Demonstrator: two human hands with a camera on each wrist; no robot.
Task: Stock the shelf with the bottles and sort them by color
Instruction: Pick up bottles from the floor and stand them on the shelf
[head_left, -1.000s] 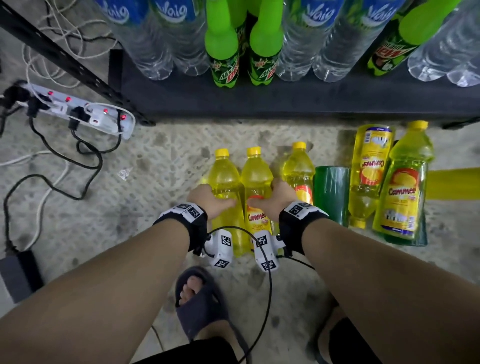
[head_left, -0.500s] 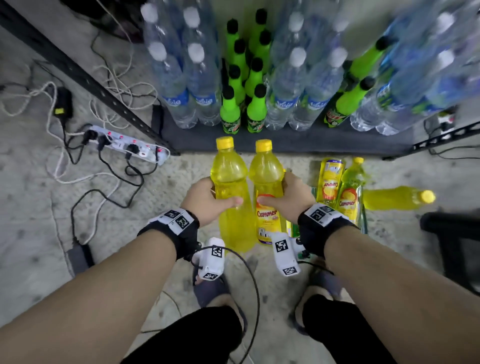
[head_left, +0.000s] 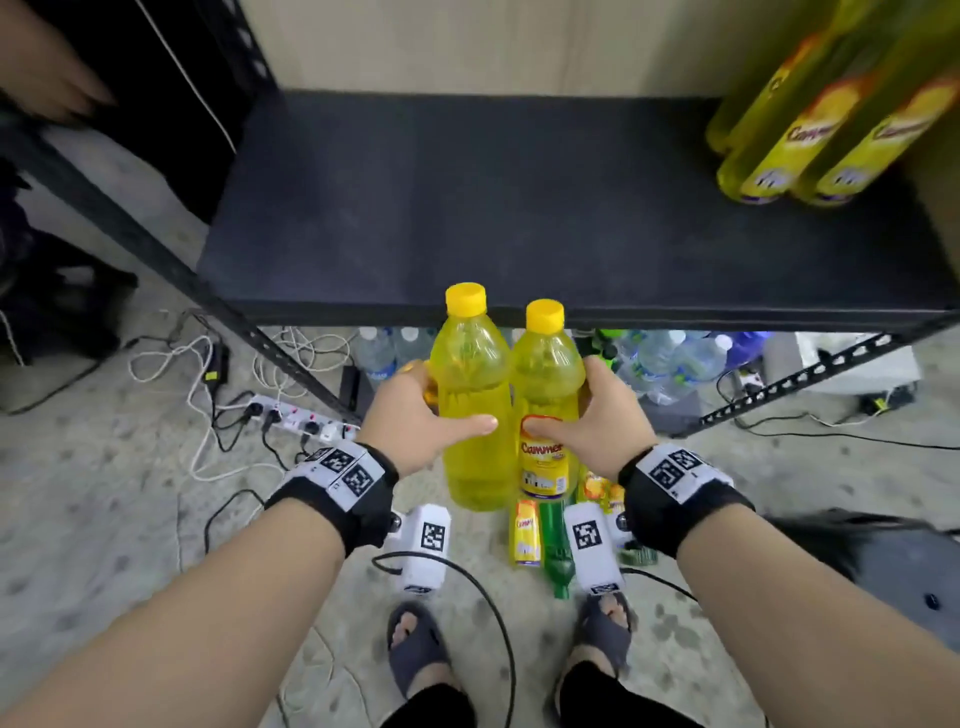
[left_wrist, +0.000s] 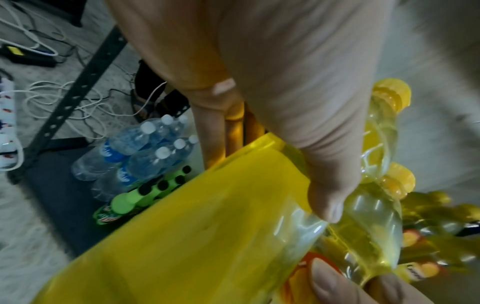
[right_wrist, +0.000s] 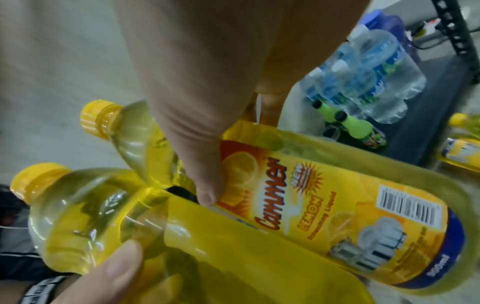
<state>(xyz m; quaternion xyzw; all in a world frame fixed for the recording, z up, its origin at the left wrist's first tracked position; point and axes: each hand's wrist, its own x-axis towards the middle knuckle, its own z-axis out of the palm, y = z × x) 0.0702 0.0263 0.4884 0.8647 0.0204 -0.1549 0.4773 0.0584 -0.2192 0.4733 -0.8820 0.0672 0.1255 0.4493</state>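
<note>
I hold two yellow-capped yellow bottles upright, side by side, just in front of the dark shelf board (head_left: 467, 208). My left hand (head_left: 415, 415) grips the plain-sided bottle (head_left: 470, 395) (left_wrist: 207, 236). My right hand (head_left: 602, 415) grips the bottle with the Cammer lemon label (head_left: 545, 395) (right_wrist: 324, 205), thumb on the label. In the right wrist view the left bottle (right_wrist: 103, 216) lies against it. Several matching yellow bottles (head_left: 810, 135) stand at the shelf's far right.
Clear water bottles (head_left: 670, 358) (left_wrist: 145, 148) and green soda bottles (left_wrist: 145, 195) fill the lower shelf. More yellow bottles (head_left: 527, 535) and a green bottle (head_left: 556, 551) lie on the floor by my feet. A power strip (head_left: 291, 415) and cables lie at left. Another person's hand (head_left: 52, 78) shows at top left.
Both hands have lifted the two yellow bottles from the floor up to the height of the upper shelf board. My view has risen with them.
</note>
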